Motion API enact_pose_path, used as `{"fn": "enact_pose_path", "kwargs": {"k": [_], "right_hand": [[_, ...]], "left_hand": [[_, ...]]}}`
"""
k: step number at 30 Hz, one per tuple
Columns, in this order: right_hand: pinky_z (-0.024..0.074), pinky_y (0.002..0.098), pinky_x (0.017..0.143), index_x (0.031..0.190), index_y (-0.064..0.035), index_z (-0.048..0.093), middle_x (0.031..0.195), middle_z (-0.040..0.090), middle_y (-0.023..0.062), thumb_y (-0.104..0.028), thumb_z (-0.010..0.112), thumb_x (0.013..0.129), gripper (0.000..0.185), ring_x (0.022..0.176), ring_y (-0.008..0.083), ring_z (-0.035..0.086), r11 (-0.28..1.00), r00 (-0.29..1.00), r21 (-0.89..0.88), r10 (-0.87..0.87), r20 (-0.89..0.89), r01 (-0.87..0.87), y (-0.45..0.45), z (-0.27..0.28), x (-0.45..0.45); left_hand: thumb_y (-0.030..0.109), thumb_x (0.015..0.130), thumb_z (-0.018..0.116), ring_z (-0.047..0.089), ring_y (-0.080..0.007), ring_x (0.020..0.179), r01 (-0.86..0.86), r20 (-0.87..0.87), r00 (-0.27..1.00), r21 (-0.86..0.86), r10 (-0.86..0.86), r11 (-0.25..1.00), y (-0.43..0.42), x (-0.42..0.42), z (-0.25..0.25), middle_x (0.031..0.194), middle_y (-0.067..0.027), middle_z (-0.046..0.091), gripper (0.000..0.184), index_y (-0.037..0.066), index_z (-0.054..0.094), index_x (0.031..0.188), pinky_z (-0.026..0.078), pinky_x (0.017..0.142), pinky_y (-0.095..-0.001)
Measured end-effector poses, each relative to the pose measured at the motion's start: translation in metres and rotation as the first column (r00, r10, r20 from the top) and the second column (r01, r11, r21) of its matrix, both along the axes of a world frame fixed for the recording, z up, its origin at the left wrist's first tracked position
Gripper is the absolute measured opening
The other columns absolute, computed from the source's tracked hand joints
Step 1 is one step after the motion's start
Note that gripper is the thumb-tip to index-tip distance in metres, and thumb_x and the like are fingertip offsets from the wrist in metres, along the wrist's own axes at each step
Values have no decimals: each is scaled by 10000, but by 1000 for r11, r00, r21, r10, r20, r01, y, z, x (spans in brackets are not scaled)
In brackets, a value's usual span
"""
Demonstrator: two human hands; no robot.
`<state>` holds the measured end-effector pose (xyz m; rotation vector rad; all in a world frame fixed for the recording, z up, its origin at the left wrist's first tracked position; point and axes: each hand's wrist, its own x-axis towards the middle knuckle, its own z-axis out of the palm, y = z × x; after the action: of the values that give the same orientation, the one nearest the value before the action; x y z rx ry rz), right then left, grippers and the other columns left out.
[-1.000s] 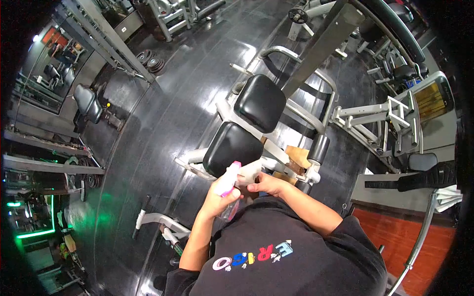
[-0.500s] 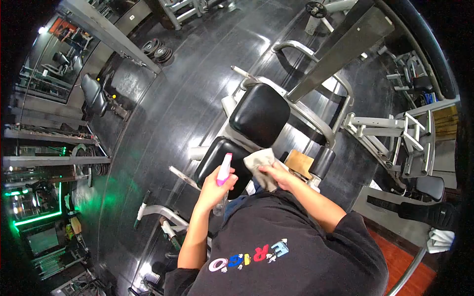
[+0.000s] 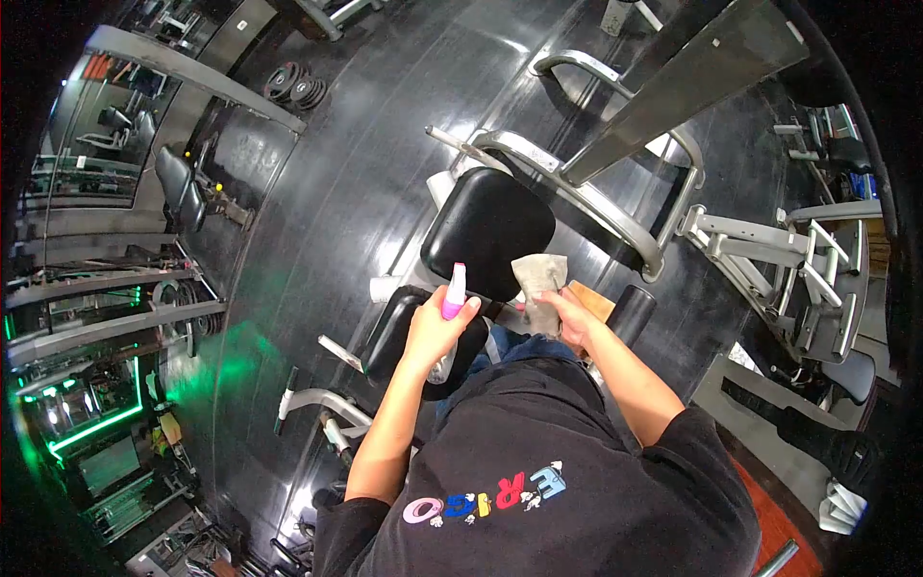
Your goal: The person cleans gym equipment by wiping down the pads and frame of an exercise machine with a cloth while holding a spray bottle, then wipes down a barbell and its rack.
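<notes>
My left hand (image 3: 437,332) is wrapped round a spray bottle (image 3: 455,293) with a pink and white trigger head; its clear body shows partly below the hand. In my right hand (image 3: 569,315) a greyish-beige cloth (image 3: 540,279) is gripped, its upper end sticking out past the fingers. Both hands are in front of my waist, over a gym machine. Just beyond them lies one black padded seat (image 3: 488,226). A second black pad (image 3: 389,332) is partly hidden behind my left hand and forearm.
Silver frame tubes (image 3: 606,226) and a thick slanted post (image 3: 687,91) rise ahead on the right. A black roller pad (image 3: 632,315) is beside my right forearm. Weight plates (image 3: 296,85) lie on the dark floor at the upper left. Another machine (image 3: 769,250) stands at the right.
Both hands have moved slightly forward, the spray bottle and cloth with them. My right hand has shifted a little to the right, and the cloth is now more upright. The view has tilted slightly.
</notes>
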<state>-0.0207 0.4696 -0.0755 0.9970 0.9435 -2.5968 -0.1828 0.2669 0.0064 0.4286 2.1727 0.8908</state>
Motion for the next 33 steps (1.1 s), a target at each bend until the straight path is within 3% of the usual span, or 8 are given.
{"fn": "enact_pose_path", "kwargs": {"k": [4, 6, 8, 10, 16, 23, 28, 33], "right_hand": [[536, 348, 821, 1276, -49, 500, 1042, 688, 62, -222, 638, 892, 444, 973, 168, 639, 999, 996, -39, -33, -79, 30, 7, 3, -18], [530, 329, 818, 1249, -50, 537, 1067, 689, 55, -200, 637, 885, 407, 964, 157, 638, 989, 996, 118, -89, 18, 86, 9, 5, -28], [519, 301, 804, 1211, -50, 581, 1092, 689, 45, -217, 622, 888, 366, 937, 132, 628, 982, 994, 178, -53, -98, 70, 14, 8, -38], [515, 289, 769, 1180, -52, 611, 1093, 693, 36, -255, 608, 897, 349, 895, 115, 616, 985, 995, 168, -21, -100, 38, 19, 6, -41], [524, 312, 732, 1184, -49, 595, 1030, 701, 46, -274, 602, 902, 361, 861, 127, 615, 978, 999, 207, -9, 31, 2, 20, -1, -37], [513, 322, 759, 1173, -50, 564, 1007, 698, 50, -300, 628, 900, 376, 903, 147, 626, 974, 992, 197, -123, 32, 114, 16, -13, -19], [496, 332, 821, 1146, -37, 582, 1010, 693, 70, -339, 653, 887, 404, 912, 172, 623, 928, 991, 364, -115, 70, 82, 18, -28, -7], [496, 302, 770, 1139, -60, 593, 974, 686, 47, -283, 600, 926, 309, 887, 140, 617, 932, 985, 349, -139, 102, 95, 21, -32, 6]], "left_hand": [[463, 843, 695, 605, -112, 618, -4, 26, 1000, -33, 5, 999, 8, -5, 0, 696, -23, 614, 424, 60, 611, 941, 481, 623, -297], [473, 840, 694, 614, -120, 623, -2, -2, 1000, -39, 2, 999, 11, -8, -3, 699, -30, 623, 440, 54, 611, 945, 485, 629, -300], [483, 836, 692, 622, -127, 629, 2, -27, 1000, -51, -3, 999, 11, -10, -5, 702, -37, 632, 457, 48, 611, 949, 488, 634, -303], [573, 810, 651, 683, -359, 814, 14, -28, 999, -92, -17, 996, 16, -12, 1, 802, -191, 680, 564, 24, 603, 928, 495, 730, -440], [604, 797, 646, 674, -386, 825, 84, -81, 991, -205, -102, 975, 22, -24, 1, 814, -214, 677, 590, 27, 608, 914, 496, 733, -456], [611, 784, 649, 678, -386, 843, 85, -111, 989, -136, -101, 987, 37, -20, -2, 814, -209, 682, 588, 38, 618, 918, 499, 754, -466], [603, 791, 648, 671, -397, 879, 194, -112, 971, -131, -209, 972, 69, -15, 9, 859, -221, 683, 596, 25, 617, 936, 493, 756, -455], [598, 792, 653, 678, -386, 878, 197, -108, 972, -121, -210, 973, 78, -8, 3, 847, -219, 683, 594, 24, 617, 945, 500, 767, -436]]}}
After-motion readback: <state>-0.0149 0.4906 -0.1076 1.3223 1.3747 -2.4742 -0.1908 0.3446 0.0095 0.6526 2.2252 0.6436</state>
